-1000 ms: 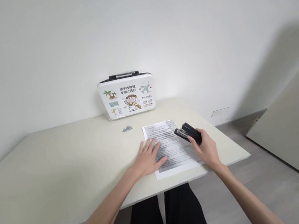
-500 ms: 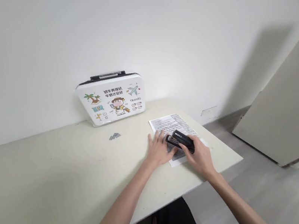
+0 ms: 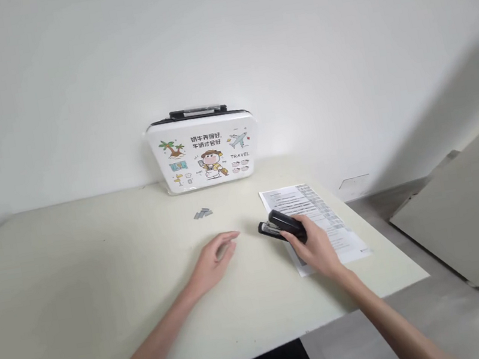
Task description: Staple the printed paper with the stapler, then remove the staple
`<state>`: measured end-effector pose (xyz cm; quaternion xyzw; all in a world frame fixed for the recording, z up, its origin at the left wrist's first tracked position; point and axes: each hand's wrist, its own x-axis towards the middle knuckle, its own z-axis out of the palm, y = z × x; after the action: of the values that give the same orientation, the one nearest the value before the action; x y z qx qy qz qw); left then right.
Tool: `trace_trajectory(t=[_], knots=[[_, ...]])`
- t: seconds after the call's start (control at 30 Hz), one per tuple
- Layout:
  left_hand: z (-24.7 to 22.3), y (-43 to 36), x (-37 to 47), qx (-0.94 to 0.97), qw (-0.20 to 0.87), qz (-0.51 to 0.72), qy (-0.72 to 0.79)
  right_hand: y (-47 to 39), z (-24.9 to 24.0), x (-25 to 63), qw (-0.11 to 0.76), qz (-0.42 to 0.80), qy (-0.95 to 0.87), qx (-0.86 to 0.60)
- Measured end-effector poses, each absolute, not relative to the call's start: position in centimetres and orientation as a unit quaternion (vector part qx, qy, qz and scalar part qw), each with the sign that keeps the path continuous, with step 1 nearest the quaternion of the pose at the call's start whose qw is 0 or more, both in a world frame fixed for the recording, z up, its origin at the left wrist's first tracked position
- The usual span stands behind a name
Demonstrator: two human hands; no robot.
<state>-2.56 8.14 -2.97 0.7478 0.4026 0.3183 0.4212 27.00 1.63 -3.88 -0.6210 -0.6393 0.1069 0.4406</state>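
Observation:
In my right hand (image 3: 316, 243) is a black stapler (image 3: 285, 225), gripped round its rear half, with its jaws apart and pointing left. It is over the left part of the printed paper sheets (image 3: 352, 243), which lie on the right side of the table. To the left of the stapler, my left hand (image 3: 216, 260) holds nothing. Its fingers are loosely curved, with a gap between thumb and fingertips. A small group of grey staple strips (image 3: 203, 213) lies on the table beyond my left hand.
A white case (image 3: 214, 165) with cartoon prints and a black handle stands at the back of the pale table (image 3: 77, 278), near the wall. On the right, past the table edge, a grey panel (image 3: 476, 209) stands on the floor.
My left hand has come off the paper and moved left over the table. The stapler, in my right hand, has shifted towards the sheets' left edge. The view has turned slightly left.

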Motion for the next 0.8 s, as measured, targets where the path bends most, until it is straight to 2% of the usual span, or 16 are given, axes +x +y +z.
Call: trace_trajectory(t=[0.27,0.47,0.8], knots=[[-2.6,10.9,-9.4,0.613,0.436,0.467,0.466,8.3,-2.7,19.0,0.391,0.259,-0.730,-0.497],[-2.6,10.7,-9.5,0.612,0.422,0.450,0.495,9.7,-3.6,17.0,0.376,0.280,-0.752,-0.463],[-1.7,10.3,-8.9,0.608,0.431,0.424,0.515,8.8,-3.4,17.3,0.372,0.305,-0.727,-0.490]])
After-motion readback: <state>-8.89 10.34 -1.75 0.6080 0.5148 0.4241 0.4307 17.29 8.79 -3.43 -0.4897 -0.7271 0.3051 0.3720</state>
